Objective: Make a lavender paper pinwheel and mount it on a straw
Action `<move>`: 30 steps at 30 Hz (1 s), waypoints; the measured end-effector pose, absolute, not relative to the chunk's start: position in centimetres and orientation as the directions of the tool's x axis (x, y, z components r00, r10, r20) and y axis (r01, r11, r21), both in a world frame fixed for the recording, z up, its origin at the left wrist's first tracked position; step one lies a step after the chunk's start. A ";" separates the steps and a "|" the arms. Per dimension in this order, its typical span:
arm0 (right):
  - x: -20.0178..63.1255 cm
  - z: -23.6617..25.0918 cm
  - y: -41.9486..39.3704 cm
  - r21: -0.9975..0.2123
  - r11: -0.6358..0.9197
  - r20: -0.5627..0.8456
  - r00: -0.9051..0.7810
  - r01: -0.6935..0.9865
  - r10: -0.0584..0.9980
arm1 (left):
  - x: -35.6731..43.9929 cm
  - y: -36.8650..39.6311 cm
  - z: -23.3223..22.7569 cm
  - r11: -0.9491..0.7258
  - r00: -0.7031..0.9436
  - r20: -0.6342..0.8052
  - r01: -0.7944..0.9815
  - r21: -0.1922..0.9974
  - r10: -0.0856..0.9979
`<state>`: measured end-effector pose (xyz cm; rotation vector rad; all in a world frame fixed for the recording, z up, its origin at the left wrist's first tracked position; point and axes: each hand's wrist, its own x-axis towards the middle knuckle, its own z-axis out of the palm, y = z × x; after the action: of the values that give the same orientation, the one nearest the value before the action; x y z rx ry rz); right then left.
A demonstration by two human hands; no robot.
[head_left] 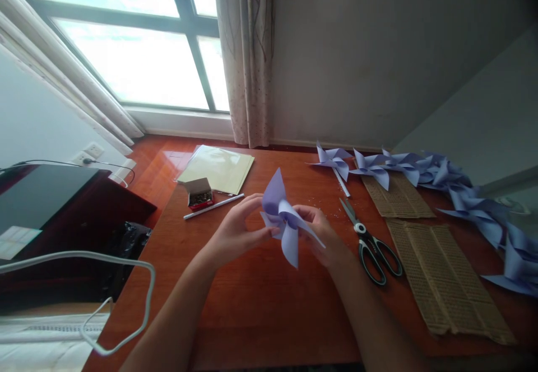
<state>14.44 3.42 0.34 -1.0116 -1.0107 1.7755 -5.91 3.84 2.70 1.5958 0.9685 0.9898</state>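
Over the middle of the table I hold a lavender paper pinwheel (286,215) with both hands. My left hand (239,226) pinches it from the left, thumb at the lower left blade and fingers behind the upper one. On the other side my right hand (321,232) grips it from behind, its fingertips partly hidden by the blades. A small dark spot shows at the pinwheel's centre. To the left lie a white paper stick (213,206) and an open small box (200,194) of brass-coloured pins.
Black-handled scissors (370,243) lie right of my right hand. Beyond them are two corrugated cardboard pieces (449,282) and several finished pinwheels (399,164) along the right and back. Pale yellow sheets (218,167) rest at the back left. A white cable (152,288) loops at the table's left edge.
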 end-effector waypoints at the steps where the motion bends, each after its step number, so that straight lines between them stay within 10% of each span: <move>1: 14.4 0.3 3.4 -0.902 -0.330 -0.235 -0.325 -0.278 0.916 | -6.0 3.8 2.6 -0.166 0.368 0.123 0.088 0.982 0.922; 30: 14.4 0.7 3.2 -0.898 -0.404 -0.296 -0.444 -0.171 0.846 | -5.0 3.5 1.9 0.151 0.360 -0.102 -0.110 0.982 0.927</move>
<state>14.45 3.20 0.68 -1.0355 -1.0978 1.9137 -5.04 3.48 1.94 1.1677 0.9064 0.9142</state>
